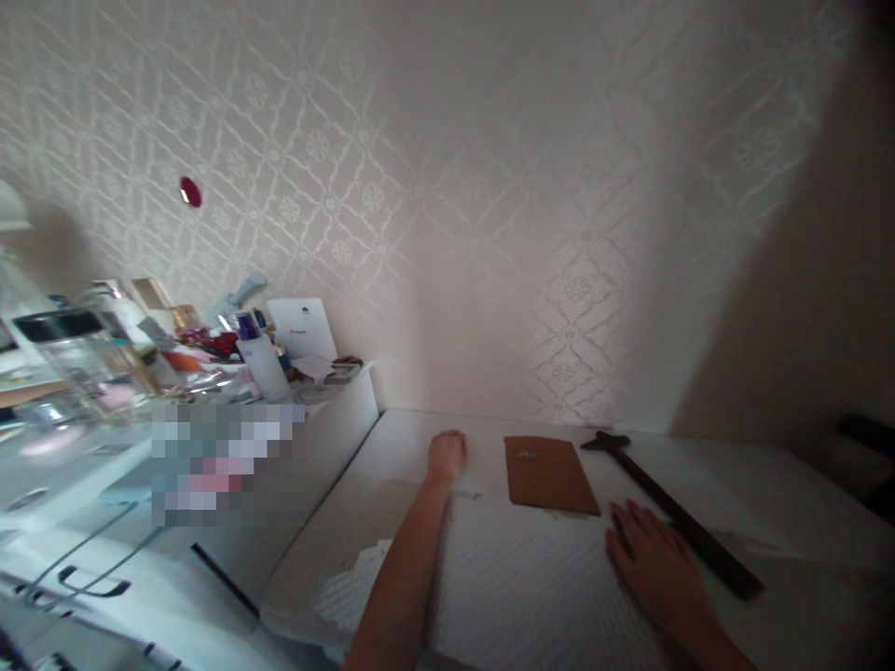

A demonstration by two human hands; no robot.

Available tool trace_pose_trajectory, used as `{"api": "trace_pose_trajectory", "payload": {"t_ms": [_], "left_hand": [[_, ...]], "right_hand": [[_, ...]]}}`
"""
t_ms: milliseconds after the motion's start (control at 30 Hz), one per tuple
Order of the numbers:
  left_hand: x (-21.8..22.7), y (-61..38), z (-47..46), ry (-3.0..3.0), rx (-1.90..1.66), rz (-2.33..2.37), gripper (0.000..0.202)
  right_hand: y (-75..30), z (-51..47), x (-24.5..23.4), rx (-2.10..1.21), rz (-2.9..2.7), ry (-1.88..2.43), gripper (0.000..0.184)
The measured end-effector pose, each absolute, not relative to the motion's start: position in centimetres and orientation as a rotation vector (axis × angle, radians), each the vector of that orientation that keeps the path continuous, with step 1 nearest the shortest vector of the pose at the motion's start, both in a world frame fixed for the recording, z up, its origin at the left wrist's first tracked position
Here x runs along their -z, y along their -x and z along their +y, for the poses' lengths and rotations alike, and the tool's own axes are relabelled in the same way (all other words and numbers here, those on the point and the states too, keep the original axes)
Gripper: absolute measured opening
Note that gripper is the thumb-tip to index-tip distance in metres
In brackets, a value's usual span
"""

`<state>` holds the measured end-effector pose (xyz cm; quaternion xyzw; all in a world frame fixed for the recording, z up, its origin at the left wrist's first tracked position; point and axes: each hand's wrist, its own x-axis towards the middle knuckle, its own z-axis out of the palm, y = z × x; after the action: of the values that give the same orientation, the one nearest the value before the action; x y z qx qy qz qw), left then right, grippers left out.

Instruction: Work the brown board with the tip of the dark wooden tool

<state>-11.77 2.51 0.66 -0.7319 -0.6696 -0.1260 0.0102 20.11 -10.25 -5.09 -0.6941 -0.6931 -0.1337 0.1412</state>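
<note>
My left hand [447, 455] reaches forward with its fingers curled into a fist on a white textured sheet [531, 578] that covers the white table [769, 485]; I cannot see anything in it. My right hand [654, 554] lies flat on the sheet, fingers spread, holding nothing. A brown flat envelope or card [549, 473] lies between the two hands, just beyond the right fingertips. A long dark ruler-like tool [675, 517] with a cross-shaped head runs diagonally beside my right hand.
A white dresser [308, 438] stands to the left, crowded with bottles, jars and a white tablet-like box [302, 328]. Drawers with dark handles [90, 582] sit below. A patterned wall [454, 233] closes off the back. A dark object [871, 438] sits at the far right.
</note>
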Motion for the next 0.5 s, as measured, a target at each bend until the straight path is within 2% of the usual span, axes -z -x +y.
{"api": "trace_pose_trajectory", "payload": {"t_ms": [500], "left_hand": [[-1.4, 13.0, 2.2, 2.125, 0.459, -2.226, 0.036]], "right_hand": [[-20.0, -10.3, 4.9, 0.381, -1.961, 1.98, 0.05]]}}
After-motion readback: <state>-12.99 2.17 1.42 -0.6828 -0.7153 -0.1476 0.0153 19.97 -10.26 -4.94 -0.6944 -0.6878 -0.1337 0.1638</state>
